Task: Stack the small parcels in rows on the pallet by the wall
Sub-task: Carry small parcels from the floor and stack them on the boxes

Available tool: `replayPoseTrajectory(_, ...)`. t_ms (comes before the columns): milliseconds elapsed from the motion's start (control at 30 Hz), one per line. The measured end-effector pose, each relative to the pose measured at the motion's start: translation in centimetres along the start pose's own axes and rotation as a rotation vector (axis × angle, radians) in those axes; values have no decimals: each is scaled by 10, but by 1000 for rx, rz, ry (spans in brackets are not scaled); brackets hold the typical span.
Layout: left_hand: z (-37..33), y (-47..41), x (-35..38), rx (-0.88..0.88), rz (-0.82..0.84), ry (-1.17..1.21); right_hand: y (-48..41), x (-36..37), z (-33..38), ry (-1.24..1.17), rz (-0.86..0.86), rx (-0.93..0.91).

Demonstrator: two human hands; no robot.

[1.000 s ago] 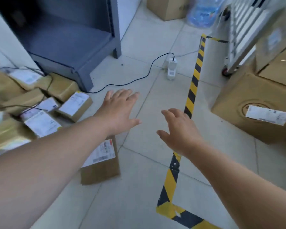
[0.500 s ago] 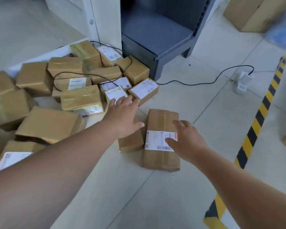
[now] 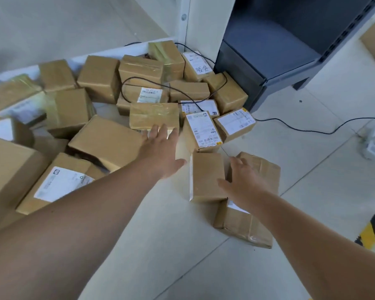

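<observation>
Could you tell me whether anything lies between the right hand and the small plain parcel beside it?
Nothing visible does; the right hand is at the edge of the small parcel, over the larger wrapped parcel.

Below the dark grey metal cabinet (image 3: 268,57), the right hand (image 3: 245,182) is covering most of the white label (image 3: 236,206) on a long brown taped cardboard parcel (image 3: 247,226). Far left, a large brown cardboard box (image 3: 7,169) is running off-frame.

parcels (image 3: 154,114) strewn across tiled floor (image 3: 325,182)
</observation>
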State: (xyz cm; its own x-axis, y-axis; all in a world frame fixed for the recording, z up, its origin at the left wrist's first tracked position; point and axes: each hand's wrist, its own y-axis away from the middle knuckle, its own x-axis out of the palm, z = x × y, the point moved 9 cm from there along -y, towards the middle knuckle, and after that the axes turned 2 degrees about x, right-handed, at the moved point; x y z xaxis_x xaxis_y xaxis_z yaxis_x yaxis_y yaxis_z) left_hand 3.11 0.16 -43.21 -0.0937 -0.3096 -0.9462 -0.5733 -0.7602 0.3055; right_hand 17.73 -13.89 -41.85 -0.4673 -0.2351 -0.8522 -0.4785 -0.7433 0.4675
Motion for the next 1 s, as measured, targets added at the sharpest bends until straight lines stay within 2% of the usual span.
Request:
replayPoseTrajectory(133,56,1,4,-156,53,-45,-11,8,39,10,9,-76)
replayPoseTrajectory(333,98,7,28,-85,289,-109,-16,20,74,37,29,-162)
replayPoseTrajectory(633,96,-18,35,140,168,-389,-21,25,83,79,26,-176)
replayPoseTrajectory(800,86,-27,44,254,188,-497,-20,24,75,78,32,-168)
replayPoseTrajectory(900,75,-27,30,260,138,-340,-16,25,67,49,41,-138)
replayPoseTrajectory(1000,65,-30,-10,177,57,60,-16,22,59,-32,30,-95)
